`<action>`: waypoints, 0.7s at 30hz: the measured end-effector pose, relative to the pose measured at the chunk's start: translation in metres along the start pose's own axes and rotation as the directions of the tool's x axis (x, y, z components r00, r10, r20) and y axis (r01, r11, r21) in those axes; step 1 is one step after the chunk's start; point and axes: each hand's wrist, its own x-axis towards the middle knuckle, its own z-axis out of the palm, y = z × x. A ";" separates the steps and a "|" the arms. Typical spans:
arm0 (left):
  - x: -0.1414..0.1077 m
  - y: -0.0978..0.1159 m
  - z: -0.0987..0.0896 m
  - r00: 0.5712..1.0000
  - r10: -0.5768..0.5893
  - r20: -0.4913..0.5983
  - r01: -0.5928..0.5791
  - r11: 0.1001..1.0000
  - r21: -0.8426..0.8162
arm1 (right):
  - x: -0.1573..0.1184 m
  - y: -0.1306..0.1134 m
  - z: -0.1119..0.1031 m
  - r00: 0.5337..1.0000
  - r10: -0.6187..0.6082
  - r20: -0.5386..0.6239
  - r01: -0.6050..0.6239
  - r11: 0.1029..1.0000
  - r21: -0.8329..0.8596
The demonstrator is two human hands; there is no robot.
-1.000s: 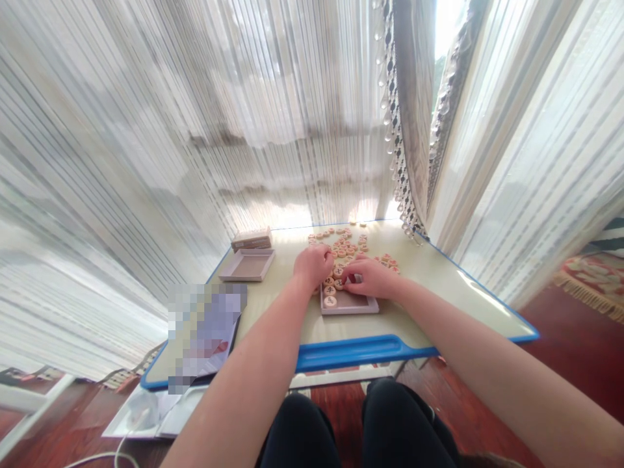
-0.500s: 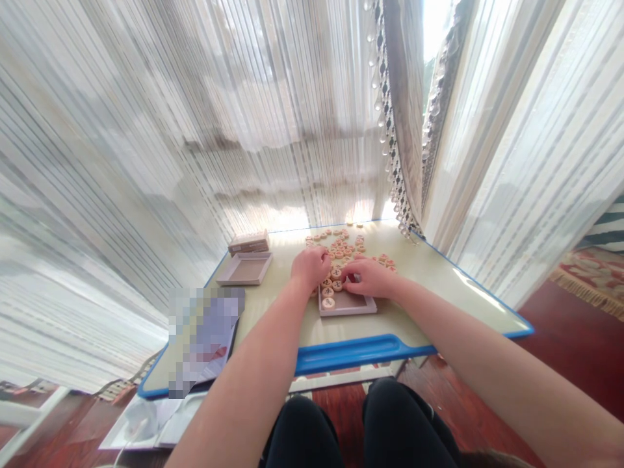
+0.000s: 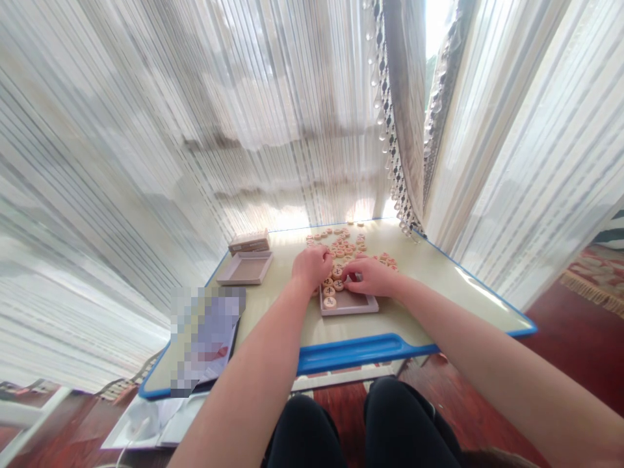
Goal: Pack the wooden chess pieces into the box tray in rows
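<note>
Chess pieces [image 3: 329, 292] between left hand [image 3: 312, 264], right hand [image 3: 371, 277].

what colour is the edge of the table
The table edge is blue, clearest in the head view.

The shallow open box [image 3: 353, 301], pale-rimmed with a brownish floor, lies flat beneath the right hand [image 3: 368, 276]. Round light-wood pieces [image 3: 330, 303] with dark characters lie face up in its left part, one right at that hand's fingertips, others between the hands and nearer the wearer; more, many red-marked, lie scattered beyond both grips.
</note>
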 end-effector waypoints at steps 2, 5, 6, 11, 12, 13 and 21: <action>0.000 0.000 -0.001 1.000 0.004 0.002 -0.004 1.000 -0.008 | 0.000 0.000 0.000 1.000 -0.004 0.002 0.004 1.000 0.001; -0.001 0.001 -0.003 1.000 -0.011 0.018 0.011 1.000 -0.002 | -0.001 0.000 0.000 1.000 -0.003 0.005 0.003 1.000 0.007; -0.001 0.001 -0.003 1.000 -0.017 0.021 0.017 1.000 0.003 | -0.001 0.000 0.000 1.000 0.000 -0.001 0.000 1.000 0.009; 0.000 -0.003 0.001 1.000 -0.018 0.006 0.018 1.000 -0.002 | 0.003 0.010 -0.002 0.991 0.056 -0.123 -0.055 0.998 0.007; 0.001 -0.004 0.002 1.000 -0.025 0.007 0.025 1.000 -0.001 | 0.003 0.014 -0.002 0.982 0.090 -0.168 -0.092 0.996 -0.007; 0.001 -0.006 0.004 0.999 -0.033 0.009 0.033 0.999 0.004 | 0.004 0.020 -0.001 0.967 0.133 -0.217 -0.142 0.989 -0.028; 0.004 -0.017 0.010 0.984 -0.146 0.100 0.154 0.985 -0.082 | 0.001 0.063 0.008 0.785 0.472 -0.402 -0.579 0.790 -0.202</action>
